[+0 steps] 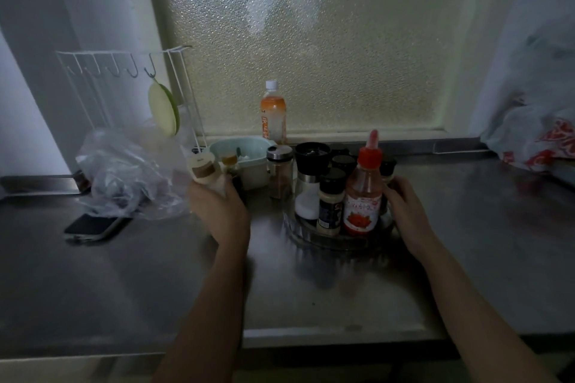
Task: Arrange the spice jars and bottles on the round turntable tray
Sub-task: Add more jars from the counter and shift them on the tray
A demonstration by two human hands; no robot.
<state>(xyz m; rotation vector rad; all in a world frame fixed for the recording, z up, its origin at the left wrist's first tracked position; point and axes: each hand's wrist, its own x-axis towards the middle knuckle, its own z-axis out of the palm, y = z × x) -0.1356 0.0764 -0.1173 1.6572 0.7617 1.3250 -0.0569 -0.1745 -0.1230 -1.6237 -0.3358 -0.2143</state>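
Observation:
A clear round turntable tray (314,238) sits on the steel counter right of centre. On it stand a red-capped chilli sauce bottle (363,193), a black-lidded spice jar (330,200), a black-topped grinder (310,177) and several dark-lidded jars behind. My right hand (404,207) rests against the tray's right side, touching a black-capped jar (387,171); whether it grips the jar is unclear. My left hand (219,207) holds a pale shaker bottle (203,169) tilted to the left, off the tray. A silver-lidded glass jar of brown spice (279,171) stands just left of the tray.
A pale green tub (249,165) sits behind my left hand. An orange drink bottle (273,113) stands at the frosted window. A crumpled clear bag (124,171), a phone (93,227) and a white hook rack (124,71) are at left. A plastic bag (535,140) lies far right.

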